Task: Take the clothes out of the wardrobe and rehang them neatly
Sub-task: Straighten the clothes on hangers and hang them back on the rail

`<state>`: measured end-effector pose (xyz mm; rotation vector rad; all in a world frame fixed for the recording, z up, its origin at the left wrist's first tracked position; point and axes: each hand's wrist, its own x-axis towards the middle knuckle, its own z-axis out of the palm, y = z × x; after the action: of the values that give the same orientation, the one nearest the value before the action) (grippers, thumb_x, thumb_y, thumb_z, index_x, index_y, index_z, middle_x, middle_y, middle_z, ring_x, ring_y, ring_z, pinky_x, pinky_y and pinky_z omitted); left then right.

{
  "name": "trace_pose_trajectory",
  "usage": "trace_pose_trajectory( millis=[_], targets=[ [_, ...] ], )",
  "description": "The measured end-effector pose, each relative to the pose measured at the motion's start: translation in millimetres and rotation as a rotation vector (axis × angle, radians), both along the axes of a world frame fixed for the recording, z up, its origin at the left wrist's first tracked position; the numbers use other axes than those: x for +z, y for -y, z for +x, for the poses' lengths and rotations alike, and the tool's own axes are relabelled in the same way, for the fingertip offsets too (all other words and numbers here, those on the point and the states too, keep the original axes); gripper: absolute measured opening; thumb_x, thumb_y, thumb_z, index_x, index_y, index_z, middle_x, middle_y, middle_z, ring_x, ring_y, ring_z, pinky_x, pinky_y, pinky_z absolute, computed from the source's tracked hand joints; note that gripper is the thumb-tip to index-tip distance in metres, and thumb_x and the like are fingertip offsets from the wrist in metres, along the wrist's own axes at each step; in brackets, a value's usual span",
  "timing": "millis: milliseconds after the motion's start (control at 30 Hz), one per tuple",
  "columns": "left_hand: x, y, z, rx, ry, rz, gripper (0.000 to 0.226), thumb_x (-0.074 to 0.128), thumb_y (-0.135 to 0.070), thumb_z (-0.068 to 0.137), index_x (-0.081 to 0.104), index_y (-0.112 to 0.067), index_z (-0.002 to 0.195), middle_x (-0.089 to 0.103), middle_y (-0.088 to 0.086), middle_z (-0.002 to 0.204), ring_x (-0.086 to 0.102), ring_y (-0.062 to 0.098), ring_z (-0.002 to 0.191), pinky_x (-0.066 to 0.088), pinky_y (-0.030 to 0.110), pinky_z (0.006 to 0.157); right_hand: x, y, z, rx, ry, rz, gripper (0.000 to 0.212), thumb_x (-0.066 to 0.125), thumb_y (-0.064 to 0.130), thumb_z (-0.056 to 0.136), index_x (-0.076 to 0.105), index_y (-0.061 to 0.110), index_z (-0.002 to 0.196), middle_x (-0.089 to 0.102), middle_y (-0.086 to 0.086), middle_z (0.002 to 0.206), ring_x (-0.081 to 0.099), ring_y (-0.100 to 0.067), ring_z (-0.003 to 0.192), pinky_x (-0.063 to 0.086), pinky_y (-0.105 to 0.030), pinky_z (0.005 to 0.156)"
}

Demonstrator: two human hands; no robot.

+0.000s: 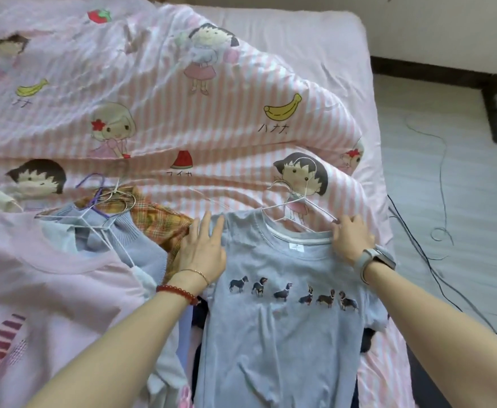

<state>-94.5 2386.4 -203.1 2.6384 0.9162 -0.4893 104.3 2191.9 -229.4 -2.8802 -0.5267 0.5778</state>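
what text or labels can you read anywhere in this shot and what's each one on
"バナナ": black katakana under the yellow banana printed on the striped duvet, right of centre; it reads roughly so.
"スイカ": under the watermelon slice, partly hidden in a fold, a likely reading.
"ナナ": under the left banana, the start blurred.
Neck label inside the grey T-shirt: too small to read.
Pink T-shirt: striped graphic, no legible words.
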Motion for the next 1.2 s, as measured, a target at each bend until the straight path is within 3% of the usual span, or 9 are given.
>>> trace_pose_trajectory(
  millis=[100, 200, 267, 367, 633, 767, 933, 1100, 1200],
  targets=[
    [9, -7, 10, -0.038, -0.047, -0.016, 0.067, 0.036, -0.030, 0.097, -0.006, -0.022, 0.147, -0.013, 0.002, 0.156, -0.009, 0.026, 0.143, 0.007, 0.052, 0.113, 9, 7, -8, 0.017, 0.172, 0.265, 0.016, 0.045, 0.001, 0.089, 0.059, 0.001, 0.096, 0.053, -0.022, 0.099, 0.050, -0.037, 0.093, 0.036, -0.045, 0.081],
    [29, -11, 15, -0.092, -0.022, -0.025, 0.059, 0.030, -0.035, 0.099, 0.000, -0.022, 0.148, 0.006, 0.001, 0.156, 0.001, 0.023, 0.143, 0.001, 0.053, 0.113, 27, 15, -22, 0.093, 0.317, 0.476, 0.016, 0.044, -0.004, 0.082, 0.060, -0.004, 0.083, 0.054, -0.022, 0.082, 0.051, -0.036, 0.070, 0.039, -0.043, 0.066],
    [52, -11, 14, -0.111, 0.077, -0.082, 0.046, 0.028, -0.035, 0.100, 0.026, -0.020, 0.143, 0.039, 0.005, 0.141, 0.031, 0.024, 0.134, 0.016, 0.049, 0.111, 47, 15, -23, 0.125, 0.402, 0.515, 0.017, 0.043, 0.000, 0.079, 0.060, -0.004, 0.081, 0.054, -0.021, 0.078, 0.051, -0.035, 0.063, 0.042, -0.044, 0.061],
    [103, -6, -7, -0.028, 0.296, -0.139, 0.031, 0.034, -0.033, 0.099, 0.057, -0.016, 0.113, 0.062, 0.003, 0.105, 0.057, 0.024, 0.099, 0.043, 0.035, 0.082, 89, 3, -22, 0.131, 0.543, 0.555, 0.019, 0.044, 0.001, 0.078, 0.062, -0.003, 0.079, 0.056, -0.022, 0.076, 0.053, -0.036, 0.059, 0.042, -0.043, 0.061],
    [242, -16, -145, 0.297, 0.601, -0.164, 0.021, 0.049, -0.030, 0.094, 0.061, -0.017, 0.082, 0.048, -0.008, 0.059, 0.044, 0.005, 0.056, 0.033, 0.028, 0.058, 226, -92, -87, 0.444, 0.552, 0.804, 0.031, 0.035, 0.013, 0.087, 0.064, 0.003, 0.092, 0.061, -0.015, 0.078, 0.057, -0.033, 0.070, 0.038, -0.039, 0.072],
    [305, -22, -251, 0.446, 0.568, -0.018, 0.046, 0.038, -0.060, 0.081, 0.056, -0.019, 0.068, 0.047, -0.003, 0.058, 0.045, 0.015, 0.058, 0.033, 0.030, 0.057, 288, -146, -179, 0.641, 0.531, 0.958, 0.032, 0.035, 0.019, 0.092, 0.064, 0.005, 0.089, 0.062, -0.011, 0.076, 0.058, -0.029, 0.067, 0.037, -0.033, 0.068],
    [356, 5, -393, 0.615, 0.616, 0.276, 0.032, 0.046, -0.044, 0.092, 0.059, -0.024, 0.113, 0.060, -0.009, 0.100, 0.057, 0.016, 0.090, 0.043, 0.029, 0.078, 343, -191, -331, 0.878, 0.486, 1.126, 0.025, 0.039, 0.017, 0.090, 0.062, 0.009, 0.088, 0.063, -0.008, 0.075, 0.058, -0.028, 0.061, 0.031, -0.031, 0.067],
    [375, 72, -545, 0.901, 0.675, 0.487, 0.029, 0.043, -0.035, 0.096, 0.061, -0.013, 0.095, 0.053, -0.002, 0.059, 0.049, 0.015, 0.054, 0.041, 0.036, 0.057, 383, -193, -498, 1.240, 0.352, 1.205, 0.028, 0.039, 0.021, 0.090, 0.063, 0.008, 0.087, 0.064, -0.008, 0.075, 0.059, -0.028, 0.061, 0.039, -0.032, 0.063],
    [382, 126, -636, 1.081, 0.581, 0.520, 0.026, 0.040, -0.040, 0.097, 0.058, -0.025, 0.087, 0.053, -0.002, 0.058, 0.048, 0.015, 0.056, 0.038, 0.032, 0.056, 389, -180, -587, 1.611, 0.121, 1.054, 0.038, 0.033, 0.031, 0.093, 0.062, 0.007, 0.089, 0.062, -0.010, 0.079, 0.059, -0.032, 0.069, 0.043, -0.032, 0.056]
  ],
)
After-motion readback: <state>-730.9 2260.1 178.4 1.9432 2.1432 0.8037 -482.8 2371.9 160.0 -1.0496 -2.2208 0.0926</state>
